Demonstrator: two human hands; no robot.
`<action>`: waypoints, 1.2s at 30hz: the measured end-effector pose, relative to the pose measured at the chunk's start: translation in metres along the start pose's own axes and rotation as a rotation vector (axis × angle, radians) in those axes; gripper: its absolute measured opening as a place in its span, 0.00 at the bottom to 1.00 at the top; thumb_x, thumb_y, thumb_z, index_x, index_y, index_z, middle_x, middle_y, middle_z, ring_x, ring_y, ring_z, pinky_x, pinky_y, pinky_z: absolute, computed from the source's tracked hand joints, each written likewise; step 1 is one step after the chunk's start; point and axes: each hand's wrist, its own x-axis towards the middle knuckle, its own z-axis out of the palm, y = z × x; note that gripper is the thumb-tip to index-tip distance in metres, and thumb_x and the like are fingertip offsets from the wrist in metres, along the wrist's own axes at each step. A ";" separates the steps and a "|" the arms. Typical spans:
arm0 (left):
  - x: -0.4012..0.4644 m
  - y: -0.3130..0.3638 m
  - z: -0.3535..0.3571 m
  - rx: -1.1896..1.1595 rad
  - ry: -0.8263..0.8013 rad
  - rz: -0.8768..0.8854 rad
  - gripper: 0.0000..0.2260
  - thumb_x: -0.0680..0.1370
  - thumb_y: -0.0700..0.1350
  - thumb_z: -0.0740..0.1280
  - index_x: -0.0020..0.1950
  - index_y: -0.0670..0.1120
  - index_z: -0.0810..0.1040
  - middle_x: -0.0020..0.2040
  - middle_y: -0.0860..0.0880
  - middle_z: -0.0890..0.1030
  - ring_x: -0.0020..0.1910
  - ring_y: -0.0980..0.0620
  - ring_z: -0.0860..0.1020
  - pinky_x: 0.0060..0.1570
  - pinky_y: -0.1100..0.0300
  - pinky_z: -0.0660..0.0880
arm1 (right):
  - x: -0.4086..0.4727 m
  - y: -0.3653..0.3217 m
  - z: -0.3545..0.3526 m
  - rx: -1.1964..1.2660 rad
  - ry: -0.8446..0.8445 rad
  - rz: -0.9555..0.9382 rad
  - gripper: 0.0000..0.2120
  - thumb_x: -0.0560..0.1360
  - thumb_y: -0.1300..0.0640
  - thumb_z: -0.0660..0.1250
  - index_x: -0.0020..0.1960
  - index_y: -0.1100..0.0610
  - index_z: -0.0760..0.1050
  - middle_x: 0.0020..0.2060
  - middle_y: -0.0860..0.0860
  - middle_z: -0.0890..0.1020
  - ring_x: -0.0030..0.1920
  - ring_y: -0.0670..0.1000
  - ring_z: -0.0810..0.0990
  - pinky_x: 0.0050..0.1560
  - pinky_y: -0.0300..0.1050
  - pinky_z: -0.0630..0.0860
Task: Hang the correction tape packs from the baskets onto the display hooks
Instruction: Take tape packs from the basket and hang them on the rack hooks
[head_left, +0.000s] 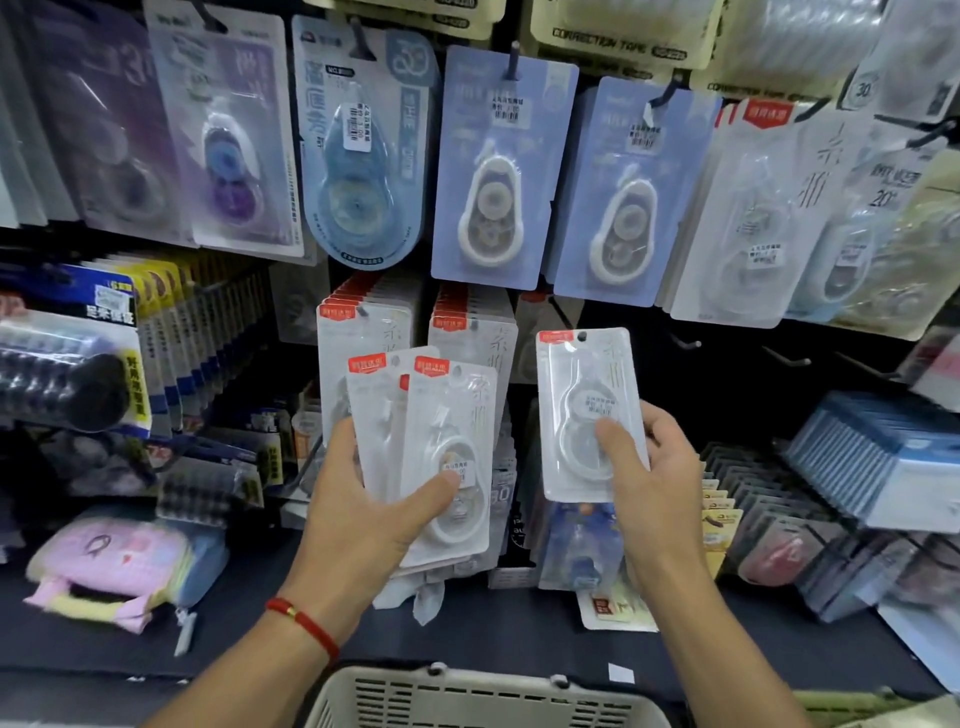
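Note:
My left hand (363, 499) grips a small fan of white correction tape packs (441, 415) with red top labels, thumb across the front one. My right hand (649, 467) holds a single white pack (582, 384) upright, thumb pressed on its clear blister. This pack's hang hole is at its top. Behind it two rows of the same white packs (467, 332) hang on hooks. Bare black display hooks (685, 343) stick out to the right of the single pack. A beige plastic basket (467, 696) sits at the bottom edge, below my wrists.
Blue correction tape packs (498, 171) and other carded ones hang in the upper row. Tape rolls (67, 379) fill the left side, a pink pouch (114, 566) lies on the dark shelf, and boxed stock (872, 457) stands at the right.

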 end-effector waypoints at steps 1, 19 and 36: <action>0.001 0.001 -0.001 -0.003 -0.001 0.005 0.32 0.61 0.54 0.83 0.62 0.64 0.76 0.57 0.58 0.86 0.55 0.56 0.86 0.52 0.55 0.83 | -0.001 0.001 0.002 -0.007 0.020 -0.004 0.15 0.75 0.43 0.71 0.60 0.45 0.80 0.51 0.48 0.87 0.43 0.55 0.87 0.39 0.55 0.83; -0.009 -0.001 0.016 -0.185 -0.131 -0.191 0.34 0.67 0.42 0.85 0.70 0.50 0.76 0.60 0.47 0.87 0.59 0.45 0.86 0.54 0.49 0.85 | -0.035 0.005 0.008 -0.111 -0.501 0.231 0.26 0.68 0.35 0.79 0.60 0.46 0.81 0.51 0.46 0.87 0.50 0.50 0.86 0.47 0.44 0.84; -0.010 -0.003 0.011 -0.224 -0.381 -0.332 0.24 0.79 0.49 0.75 0.74 0.50 0.74 0.64 0.38 0.83 0.61 0.33 0.81 0.57 0.18 0.68 | -0.031 -0.001 -0.004 0.013 -0.181 0.018 0.12 0.82 0.53 0.71 0.63 0.48 0.74 0.50 0.48 0.87 0.41 0.57 0.86 0.29 0.51 0.82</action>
